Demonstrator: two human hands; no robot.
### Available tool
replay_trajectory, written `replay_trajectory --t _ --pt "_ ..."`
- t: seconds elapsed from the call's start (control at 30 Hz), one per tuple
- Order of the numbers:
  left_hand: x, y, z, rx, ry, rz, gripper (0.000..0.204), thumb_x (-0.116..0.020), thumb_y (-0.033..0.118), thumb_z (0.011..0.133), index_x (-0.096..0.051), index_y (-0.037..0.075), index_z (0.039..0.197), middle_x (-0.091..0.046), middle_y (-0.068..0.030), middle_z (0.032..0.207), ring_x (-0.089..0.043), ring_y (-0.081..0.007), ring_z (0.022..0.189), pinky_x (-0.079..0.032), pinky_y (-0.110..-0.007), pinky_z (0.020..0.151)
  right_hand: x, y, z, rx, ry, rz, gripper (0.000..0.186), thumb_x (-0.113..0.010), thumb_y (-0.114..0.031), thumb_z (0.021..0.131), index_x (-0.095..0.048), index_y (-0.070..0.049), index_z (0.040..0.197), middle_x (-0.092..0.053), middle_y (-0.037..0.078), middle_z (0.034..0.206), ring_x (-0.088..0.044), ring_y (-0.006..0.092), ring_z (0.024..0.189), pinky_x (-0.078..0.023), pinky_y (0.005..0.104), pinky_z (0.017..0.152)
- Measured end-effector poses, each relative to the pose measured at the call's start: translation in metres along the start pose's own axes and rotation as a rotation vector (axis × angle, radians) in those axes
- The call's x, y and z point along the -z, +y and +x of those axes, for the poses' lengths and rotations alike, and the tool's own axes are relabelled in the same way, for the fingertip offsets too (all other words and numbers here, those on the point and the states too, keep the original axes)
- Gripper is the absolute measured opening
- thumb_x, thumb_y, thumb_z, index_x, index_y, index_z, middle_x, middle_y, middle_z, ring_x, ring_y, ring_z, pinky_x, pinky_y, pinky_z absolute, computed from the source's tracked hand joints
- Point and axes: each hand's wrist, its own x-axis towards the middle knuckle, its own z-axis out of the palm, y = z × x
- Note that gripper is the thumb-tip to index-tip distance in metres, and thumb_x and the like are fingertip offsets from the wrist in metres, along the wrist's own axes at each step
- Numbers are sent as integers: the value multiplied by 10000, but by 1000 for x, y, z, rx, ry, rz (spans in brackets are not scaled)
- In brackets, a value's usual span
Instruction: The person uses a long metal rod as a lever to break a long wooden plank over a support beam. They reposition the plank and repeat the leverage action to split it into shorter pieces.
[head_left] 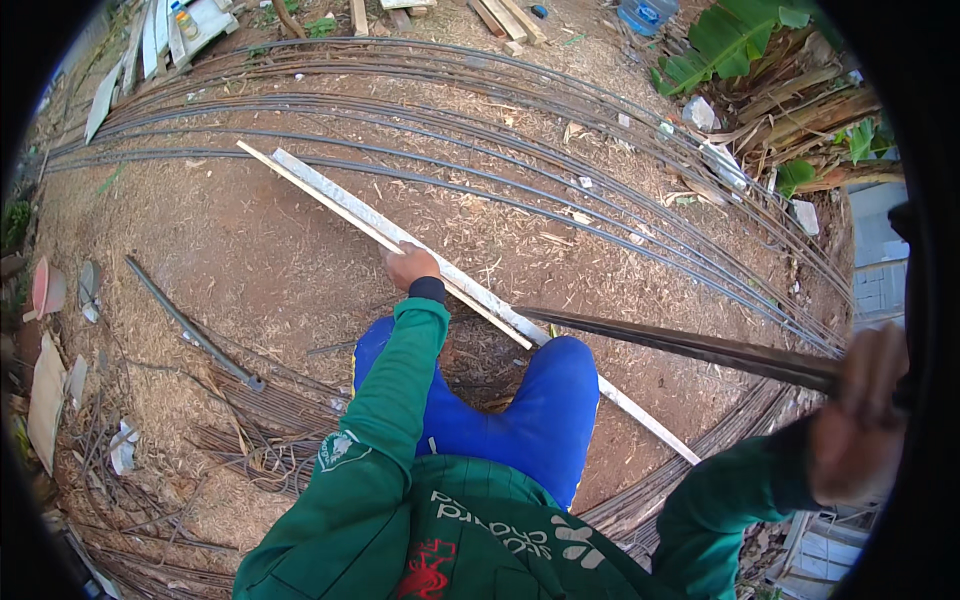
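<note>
My left hand point(411, 267) is closed round a thin pale wooden strip point(325, 201), which runs beside a longer whitish board point(470, 286). Both slant from the far left towards my blue-trousered knees, and the board's near end point(645, 424) passes out to the right. At the right edge my right hand point(860, 415), smeared by motion, is wrapped round the handle end of a long, dark, tapering blade point(690, 346). Whether this is a machete or a saw I cannot tell. Its narrow tip points left, over the board close to my right knee. The handle is mostly hidden.
Long steel bars point(450, 172) curve across the ground beyond the board. A dark metal bar point(190, 325) lies left, near a pink container point(47, 288). Thin rods point(270, 440) are heaped at the lower left. Banana leaves point(735, 45) and a water jug point(645, 14) are far right.
</note>
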Motion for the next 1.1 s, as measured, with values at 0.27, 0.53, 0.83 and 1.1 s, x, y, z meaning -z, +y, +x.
replay_trajectory --t 0.27,0.53,0.83,1.1 --pt "46 -6 4 -69 -212 -176 1026 -698 501 843 -176 -115 1477 -216 -344 1518 -251 -438 1417 -256 -464 1165 25 129 -69 14 275 -77 391 -467 -344 1047 -373 -106 751 -253 -32 541 -186 52 423 -160 227 357" --pt "29 -30 45 279 -443 -1 323 -614 118 791 -636 -102 1027 -652 -320 1064 -623 -461 1043 -510 -470 911 0 92 -134 111 300 -110 408 -405 -351 1065 -359 -112 737 -228 -29 516 -198 66 412 -198 237 351" --pt "107 -9 16 169 -382 4 313 -652 129 781 -668 -69 1024 -659 -307 1066 -632 -444 1041 -516 -471 907 -14 28 -177 223 301 -73 421 -432 -386 1053 -381 -105 745 -240 -34 524 -217 62 415 -199 226 360" --pt "149 -59 27 118 -251 148 292 -641 146 778 -672 -96 939 -666 -317 1024 -652 -441 996 -511 -490 901 -32 68 -154 48 346 -60 430 -478 -362 1042 -384 -100 714 -269 -26 514 -229 64 396 -192 235 342"
